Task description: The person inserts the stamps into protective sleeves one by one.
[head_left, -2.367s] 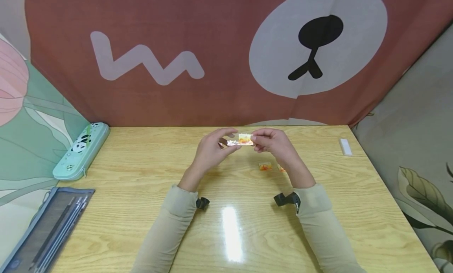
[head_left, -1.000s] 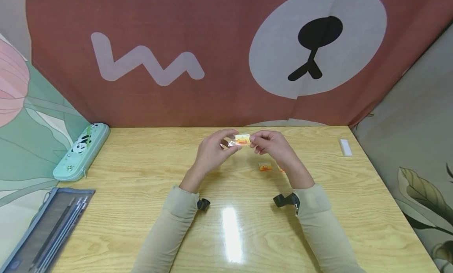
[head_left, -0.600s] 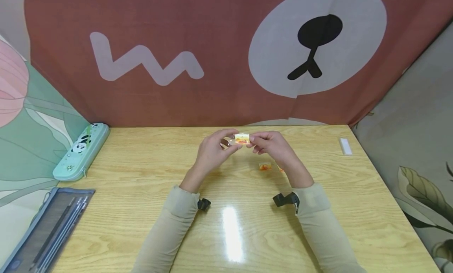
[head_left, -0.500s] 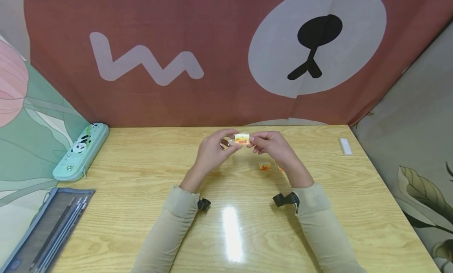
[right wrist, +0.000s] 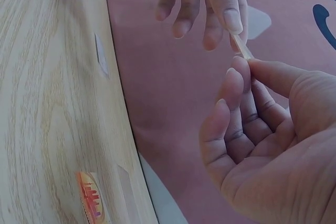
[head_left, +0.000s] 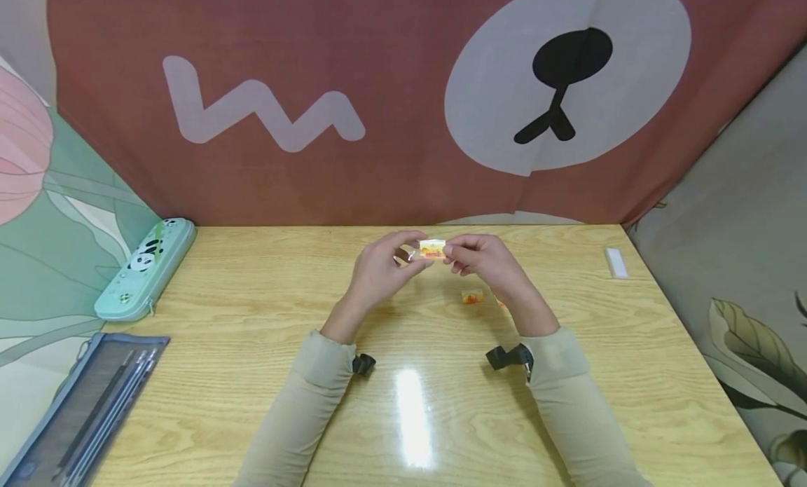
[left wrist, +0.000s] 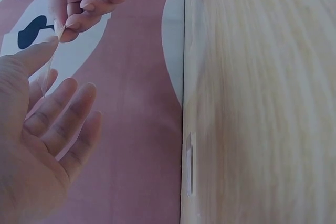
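Note:
In the head view, a small yellow-and-orange printed packet (head_left: pixel 433 248) with shiny clear film at its left end is held up above the far part of the table. My left hand (head_left: pixel 376 268) pinches its left side between thumb and fingertips. From the other side, my right hand (head_left: pixel 490 259) pinches the right end with thumb and index finger. Both wrist views show the packet (right wrist: pixel 243 47) edge-on as a thin strip; clear film (left wrist: pixel 49 74) hangs by the left fingers. A similar orange packet (head_left: pixel 472 297) lies on the table below, and another is mostly hidden by the right forearm.
A white block (head_left: pixel 616 263) lies at the far right of the wooden table (head_left: pixel 252 375). On the left are a mint panda pencil case (head_left: pixel 146 270) and a mesh pouch (head_left: pixel 94 410) of pencils. A printed cloth (head_left: pixel 403 172) stands along the back edge.
Since the earliest frame, the right hand has shifted slightly left with the printed part, and less clear film shows between the hands. Over the last half second hardly anything differs.

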The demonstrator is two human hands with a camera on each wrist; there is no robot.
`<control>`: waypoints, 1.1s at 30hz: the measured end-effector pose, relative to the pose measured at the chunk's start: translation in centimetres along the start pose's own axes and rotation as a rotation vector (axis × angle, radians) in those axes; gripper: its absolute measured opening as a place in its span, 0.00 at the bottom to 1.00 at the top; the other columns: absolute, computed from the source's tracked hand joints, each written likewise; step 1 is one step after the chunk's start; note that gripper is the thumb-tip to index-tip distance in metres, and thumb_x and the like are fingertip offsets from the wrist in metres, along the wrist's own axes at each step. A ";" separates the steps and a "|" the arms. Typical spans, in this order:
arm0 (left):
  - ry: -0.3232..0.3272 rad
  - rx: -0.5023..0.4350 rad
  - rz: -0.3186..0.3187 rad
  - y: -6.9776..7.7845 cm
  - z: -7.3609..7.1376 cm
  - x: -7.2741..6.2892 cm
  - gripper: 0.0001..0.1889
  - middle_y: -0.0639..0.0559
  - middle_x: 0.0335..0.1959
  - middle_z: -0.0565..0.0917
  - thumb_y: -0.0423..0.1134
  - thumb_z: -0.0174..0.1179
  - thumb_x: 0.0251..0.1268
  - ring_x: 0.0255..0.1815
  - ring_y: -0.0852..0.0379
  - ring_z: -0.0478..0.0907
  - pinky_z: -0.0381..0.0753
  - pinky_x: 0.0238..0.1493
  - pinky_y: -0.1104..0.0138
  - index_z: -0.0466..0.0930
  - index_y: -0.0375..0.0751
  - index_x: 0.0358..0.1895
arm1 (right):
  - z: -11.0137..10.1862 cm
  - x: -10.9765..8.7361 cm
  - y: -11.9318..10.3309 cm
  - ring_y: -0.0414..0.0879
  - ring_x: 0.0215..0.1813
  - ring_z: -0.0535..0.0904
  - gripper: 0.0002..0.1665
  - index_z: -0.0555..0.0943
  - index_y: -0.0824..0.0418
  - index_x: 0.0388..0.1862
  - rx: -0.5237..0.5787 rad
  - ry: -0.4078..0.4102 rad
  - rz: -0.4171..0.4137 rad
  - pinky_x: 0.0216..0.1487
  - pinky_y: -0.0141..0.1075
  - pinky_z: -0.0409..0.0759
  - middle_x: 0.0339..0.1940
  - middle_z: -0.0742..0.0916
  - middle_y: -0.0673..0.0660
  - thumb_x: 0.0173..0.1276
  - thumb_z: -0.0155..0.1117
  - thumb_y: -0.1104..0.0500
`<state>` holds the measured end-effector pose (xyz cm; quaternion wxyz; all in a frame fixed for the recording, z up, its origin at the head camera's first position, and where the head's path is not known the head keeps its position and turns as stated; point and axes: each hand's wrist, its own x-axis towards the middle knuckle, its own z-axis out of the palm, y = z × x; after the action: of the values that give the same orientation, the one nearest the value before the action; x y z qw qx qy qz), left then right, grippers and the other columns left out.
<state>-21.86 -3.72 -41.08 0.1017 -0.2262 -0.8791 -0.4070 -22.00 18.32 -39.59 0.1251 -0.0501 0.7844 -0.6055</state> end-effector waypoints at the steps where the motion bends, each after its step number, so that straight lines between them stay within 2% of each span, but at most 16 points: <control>1: 0.001 0.003 0.001 0.0 0.0 0.0 0.22 0.55 0.45 0.88 0.51 0.73 0.61 0.37 0.57 0.89 0.87 0.38 0.65 0.83 0.53 0.58 | 0.0 0.0 0.0 0.42 0.33 0.81 0.18 0.83 0.68 0.52 0.005 0.000 0.001 0.42 0.34 0.86 0.33 0.86 0.47 0.75 0.64 0.53; 5: 0.007 0.021 0.018 0.1 0.1 -0.1 0.23 0.55 0.45 0.88 0.49 0.74 0.60 0.37 0.59 0.89 0.87 0.37 0.65 0.83 0.53 0.59 | 0.1 0.0 0.0 0.42 0.32 0.81 0.17 0.83 0.69 0.51 0.027 0.001 0.007 0.40 0.33 0.85 0.32 0.86 0.47 0.75 0.64 0.56; 12: 0.031 0.048 0.042 0.1 0.3 -0.2 0.23 0.55 0.45 0.88 0.49 0.75 0.59 0.36 0.59 0.89 0.87 0.35 0.64 0.84 0.53 0.57 | 0.3 0.0 0.0 0.42 0.33 0.82 0.16 0.82 0.68 0.51 0.025 -0.001 0.014 0.45 0.39 0.86 0.33 0.85 0.47 0.75 0.62 0.56; 20: 0.022 0.055 0.042 0.0 0.3 -0.2 0.22 0.55 0.48 0.88 0.50 0.73 0.61 0.36 0.60 0.88 0.86 0.35 0.66 0.83 0.54 0.58 | 0.4 0.0 -0.1 0.48 0.35 0.82 0.16 0.81 0.68 0.50 0.030 -0.010 0.012 0.43 0.38 0.86 0.33 0.84 0.49 0.75 0.63 0.55; 25: 0.011 0.057 0.035 -0.1 0.3 -0.1 0.21 0.55 0.54 0.88 0.50 0.72 0.63 0.36 0.60 0.88 0.85 0.34 0.67 0.84 0.52 0.58 | 0.4 0.1 -0.1 0.45 0.33 0.82 0.15 0.81 0.68 0.50 0.036 -0.008 0.005 0.43 0.38 0.86 0.35 0.85 0.51 0.75 0.61 0.58; 29: 0.010 0.053 0.033 0.0 0.3 0.0 0.21 0.55 0.54 0.88 0.50 0.72 0.62 0.36 0.59 0.88 0.85 0.33 0.66 0.84 0.50 0.58 | 0.3 0.1 -0.1 0.43 0.33 0.81 0.15 0.81 0.69 0.50 0.042 -0.012 0.000 0.42 0.36 0.85 0.38 0.85 0.55 0.75 0.60 0.58; 33: 0.009 0.062 0.030 0.0 0.3 0.0 0.21 0.55 0.54 0.88 0.50 0.72 0.63 0.36 0.60 0.88 0.85 0.33 0.66 0.84 0.52 0.58 | 0.3 0.1 0.1 0.44 0.33 0.81 0.15 0.81 0.68 0.50 0.028 -0.012 -0.001 0.43 0.38 0.86 0.35 0.84 0.53 0.76 0.61 0.57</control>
<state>-21.83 -3.54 -41.32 0.1188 -0.2342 -0.8874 -0.3790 -21.97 18.03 -39.73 0.1303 -0.0524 0.7749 -0.6163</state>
